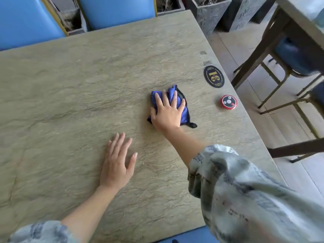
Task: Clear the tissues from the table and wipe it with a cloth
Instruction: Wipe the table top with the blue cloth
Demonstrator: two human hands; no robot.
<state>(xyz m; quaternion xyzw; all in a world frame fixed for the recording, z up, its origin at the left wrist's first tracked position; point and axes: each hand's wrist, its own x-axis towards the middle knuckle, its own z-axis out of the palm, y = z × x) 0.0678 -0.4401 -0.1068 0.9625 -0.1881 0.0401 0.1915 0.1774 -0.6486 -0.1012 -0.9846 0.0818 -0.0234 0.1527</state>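
A black oval sign (214, 76) with gold trim lies flat near the right edge of the tabletop (70, 95). It shows the gold number 31, seen upside down from here. Just in front of it sits a round red button box (228, 102) with small dots on its black top; any words on it are too small to read.

The blue cloth (178, 100) with a black edge is bunched up on the right half of the tabletop, a little to the left of the sign and the button box. The right hand (167, 113) lies on top of it with fingers straight and spread, pressing it down. The left hand (117, 162) rests flat on the bare stone top, fingers straight, holding nothing, nearer the person and well apart from the cloth.

Wide bare tabletop stretches to the left and toward the far edge, where two blue chairs (115, 11) stand. The right edge is close to the cloth.
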